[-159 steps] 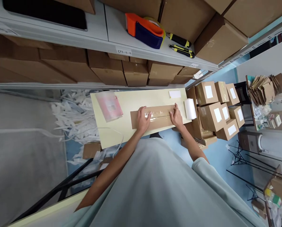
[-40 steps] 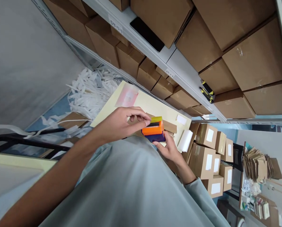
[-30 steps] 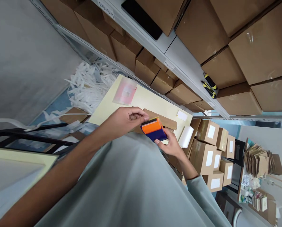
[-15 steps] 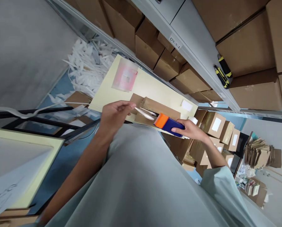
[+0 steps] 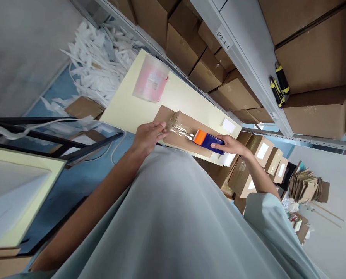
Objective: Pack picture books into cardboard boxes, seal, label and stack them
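Note:
My right hand [image 5: 228,145] grips a dark blue and orange tape dispenser [image 5: 208,141]. From its orange end, a shiny strip of clear tape [image 5: 181,130] runs toward my left hand [image 5: 150,135]. The fingers of my left hand are pinched together at the other end of that strip. Beneath the tape lies a brown cardboard box [image 5: 197,123], with one flap [image 5: 163,113] spread out near my left hand. Whether the tape is pressed onto the box along its whole length cannot be made out.
The box lies on a pale yellow tabletop [image 5: 126,95] with a pink plastic folder [image 5: 151,79] and a white label [image 5: 228,126]. Shelves of cartons [image 5: 184,46] stand behind it. Two cutters [image 5: 279,85] rest on a shelf. White paper scraps [image 5: 94,62] heap at the left.
The strip of tape, raised and blurred earlier, now lies low along the box. My left hand has moved slightly right, and the dispenser stays at the box's right part.

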